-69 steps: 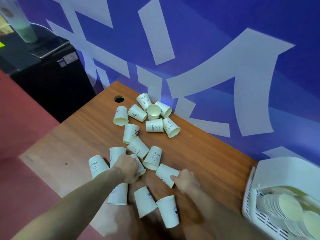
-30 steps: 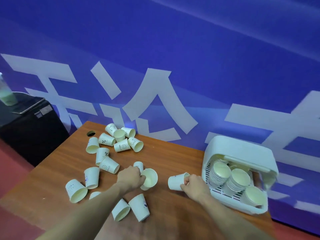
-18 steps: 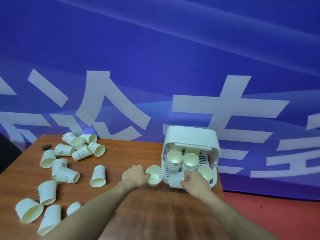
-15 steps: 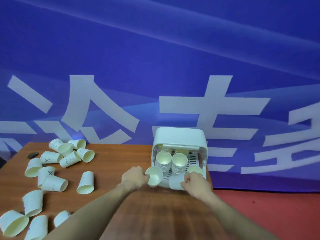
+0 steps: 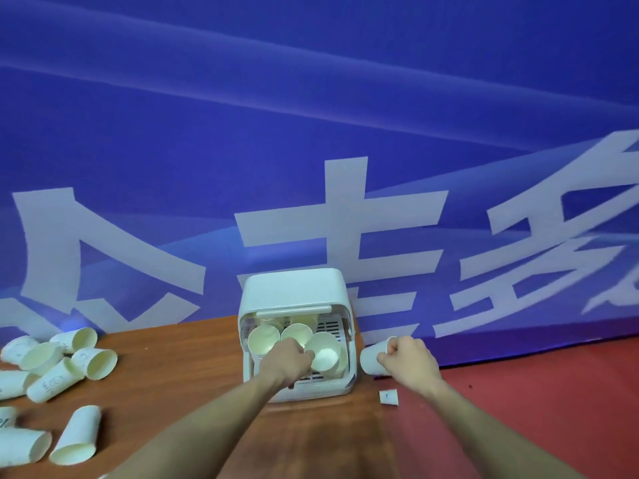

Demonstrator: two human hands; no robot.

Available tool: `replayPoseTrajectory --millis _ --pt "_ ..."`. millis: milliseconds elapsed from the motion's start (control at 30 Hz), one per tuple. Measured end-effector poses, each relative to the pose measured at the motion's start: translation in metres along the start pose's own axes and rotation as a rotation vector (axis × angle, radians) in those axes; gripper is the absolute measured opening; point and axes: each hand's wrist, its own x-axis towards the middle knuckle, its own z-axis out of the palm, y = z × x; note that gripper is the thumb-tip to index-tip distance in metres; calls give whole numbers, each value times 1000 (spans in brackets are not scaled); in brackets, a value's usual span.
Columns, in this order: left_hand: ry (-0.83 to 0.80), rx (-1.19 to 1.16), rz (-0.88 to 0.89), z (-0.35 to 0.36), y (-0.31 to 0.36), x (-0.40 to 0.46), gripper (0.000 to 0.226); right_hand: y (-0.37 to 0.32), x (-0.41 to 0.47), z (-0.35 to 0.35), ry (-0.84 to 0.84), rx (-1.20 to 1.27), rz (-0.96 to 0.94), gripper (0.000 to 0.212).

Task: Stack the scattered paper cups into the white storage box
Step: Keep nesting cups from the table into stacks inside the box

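- The white storage box (image 5: 294, 288) stands at the desk's far right corner, close against the blue wall (image 5: 311, 115), its open front facing the person.
- Inside the box, stacks of cups (image 5: 263, 339) lie on their sides with their mouths turned outward; two round mouths show at the left and middle of the opening.
- The left hand (image 5: 287, 361) reaches into the box's opening, its fingers curled round the rim of a paper cup (image 5: 323, 352) that sits at the right side of the interior, mouth facing out, apparently nested on a stack there.
- The right hand (image 5: 408, 357) is past the desk's right edge, just beside the box, above the red floor (image 5: 536, 392). Its fingers and thumb pinch a second cup (image 5: 371, 356), held on its side with the mouth pointing left toward the box.
- This second cup does not touch the box; a narrow gap shows between them.
- The scattered cups (image 5: 55, 375) lie on their sides along the desk's (image 5: 179, 368) left part, well apart from the box: one cluster near the far left edge by the wall, a few more toward the near left corner.
- A small white tag (image 5: 388, 397) with a faint mark sits at the desk's right edge, near the box's front right corner.
- Large white characters run across the wall behind the box.
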Motion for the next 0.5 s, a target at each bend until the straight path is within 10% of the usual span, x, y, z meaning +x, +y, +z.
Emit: replayPoseTrajectory --millis 500 --pt "-40 25 -114 40 13 33 29 31 43 19 -73 20 82 8"
